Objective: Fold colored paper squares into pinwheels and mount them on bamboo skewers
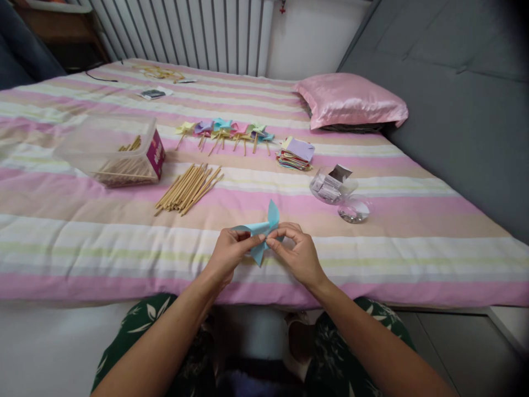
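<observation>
a light blue paper pinwheel [263,234] is pinched at its centre by the left hand [228,255] and right hand [298,255]; folding seems underway, and a wooden stick [188,189] is likely needed next.

Striped pink bedspread [82,231], grey padded headboard [454,99], white radiator [185,33], pink pillow [351,99].

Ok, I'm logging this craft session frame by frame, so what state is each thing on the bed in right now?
blue paper: partly folded, pinched by both hands
left hand: fingers shut on the paper
right hand: fingers shut on the paper
loose sticks: lying in a pile
plastic box: open, sticks inside
finished pinwheels: lying in a row
paper stack: flat, unfolded
small tub: open, lid beside it
pillow: lying flat
</observation>
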`<move>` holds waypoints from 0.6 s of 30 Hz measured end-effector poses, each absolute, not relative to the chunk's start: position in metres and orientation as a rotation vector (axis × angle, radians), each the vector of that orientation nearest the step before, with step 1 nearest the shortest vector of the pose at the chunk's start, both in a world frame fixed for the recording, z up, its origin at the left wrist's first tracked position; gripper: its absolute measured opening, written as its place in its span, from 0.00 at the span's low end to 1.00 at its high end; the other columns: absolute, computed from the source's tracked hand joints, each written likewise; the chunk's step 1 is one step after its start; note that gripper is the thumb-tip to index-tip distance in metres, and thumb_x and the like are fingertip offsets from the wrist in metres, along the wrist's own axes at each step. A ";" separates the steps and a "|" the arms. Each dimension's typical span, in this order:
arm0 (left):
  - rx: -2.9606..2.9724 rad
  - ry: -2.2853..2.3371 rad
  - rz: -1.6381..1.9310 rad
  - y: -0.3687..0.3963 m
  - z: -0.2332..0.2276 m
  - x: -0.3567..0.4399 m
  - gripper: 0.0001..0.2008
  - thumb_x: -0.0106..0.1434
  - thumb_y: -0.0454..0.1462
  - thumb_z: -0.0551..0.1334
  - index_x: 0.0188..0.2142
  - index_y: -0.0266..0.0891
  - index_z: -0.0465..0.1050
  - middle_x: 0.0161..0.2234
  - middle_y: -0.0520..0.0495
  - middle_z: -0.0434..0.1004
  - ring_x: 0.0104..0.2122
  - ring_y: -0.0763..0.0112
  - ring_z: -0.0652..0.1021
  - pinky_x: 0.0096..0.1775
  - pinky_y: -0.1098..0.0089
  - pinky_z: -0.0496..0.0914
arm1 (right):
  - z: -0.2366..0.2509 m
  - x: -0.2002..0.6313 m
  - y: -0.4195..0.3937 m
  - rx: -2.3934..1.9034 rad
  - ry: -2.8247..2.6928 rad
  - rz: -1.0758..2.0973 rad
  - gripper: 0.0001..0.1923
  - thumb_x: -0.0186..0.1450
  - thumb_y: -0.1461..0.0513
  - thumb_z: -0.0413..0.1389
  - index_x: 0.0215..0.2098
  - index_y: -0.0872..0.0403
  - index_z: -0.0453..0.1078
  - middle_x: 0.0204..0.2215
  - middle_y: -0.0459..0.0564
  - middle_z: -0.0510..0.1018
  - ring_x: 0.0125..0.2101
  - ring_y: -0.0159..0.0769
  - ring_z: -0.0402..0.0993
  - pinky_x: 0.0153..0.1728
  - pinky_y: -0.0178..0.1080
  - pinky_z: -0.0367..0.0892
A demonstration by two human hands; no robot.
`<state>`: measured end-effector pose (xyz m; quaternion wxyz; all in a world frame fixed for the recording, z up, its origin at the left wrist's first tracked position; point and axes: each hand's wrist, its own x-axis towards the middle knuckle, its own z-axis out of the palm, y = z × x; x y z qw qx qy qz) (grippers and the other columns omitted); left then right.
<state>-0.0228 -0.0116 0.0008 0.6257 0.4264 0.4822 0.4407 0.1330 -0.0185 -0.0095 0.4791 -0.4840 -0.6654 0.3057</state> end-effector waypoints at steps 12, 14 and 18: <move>1.027 1.135 1.037 -0.011 0.000 -0.021 0.09 0.48 0.38 0.66 0.20 0.34 0.73 0.18 0.52 0.69 0.21 0.76 0.67 0.25 0.74 0.59 | -0.010 0.130 -0.020 -1.210 -1.606 0.734 0.03 0.59 0.60 0.58 0.27 0.51 0.72 0.31 0.48 0.76 0.40 0.38 0.69 0.45 0.43 0.63; 1.048 1.157 1.042 -0.012 0.000 -0.020 0.09 0.48 0.39 0.66 0.20 0.34 0.73 0.17 0.52 0.68 0.20 0.76 0.67 0.25 0.74 0.58 | -0.011 0.130 -0.020 -1.204 -1.588 0.773 0.04 0.59 0.60 0.58 0.28 0.51 0.72 0.32 0.48 0.76 0.40 0.38 0.69 0.46 0.43 0.62; 1.097 1.177 1.071 -0.012 -0.002 -0.018 0.11 0.47 0.40 0.67 0.18 0.34 0.71 0.15 0.55 0.64 0.18 0.79 0.63 0.23 0.74 0.55 | -0.012 0.130 -0.021 -1.218 -1.524 0.860 0.05 0.59 0.59 0.57 0.28 0.52 0.71 0.33 0.48 0.75 0.40 0.38 0.70 0.45 0.42 0.62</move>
